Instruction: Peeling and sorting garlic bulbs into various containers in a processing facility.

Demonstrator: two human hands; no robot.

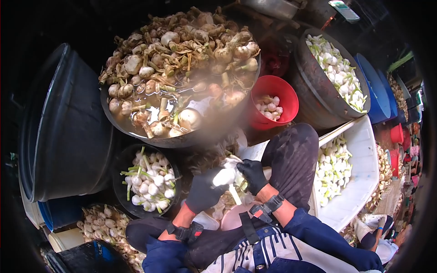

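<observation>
Above my lap, my left hand [206,191] in a black glove holds a white garlic bulb [224,177], its pale cut stem angled down toward me. My right hand [253,175], also gloved in black, has its fingers closed on loose skin at the bulb's far right side. Papery garlic skins [218,150] lie heaped beyond and below my hands. Just left of my left hand, a black bucket [117,191] holds clean white bulbs [153,184] with green stems. Ahead is a big round tub [164,143] of soil-stained bulbs [184,51] in murky water.
A red bucket [290,102] with some bulbs stands ahead right. Behind it, a dark drum [307,92] is full of white garlic. At my right is a white bin [363,170] of bulbs. A large black tub [75,136] leans at left. Another person [372,232] sits far right.
</observation>
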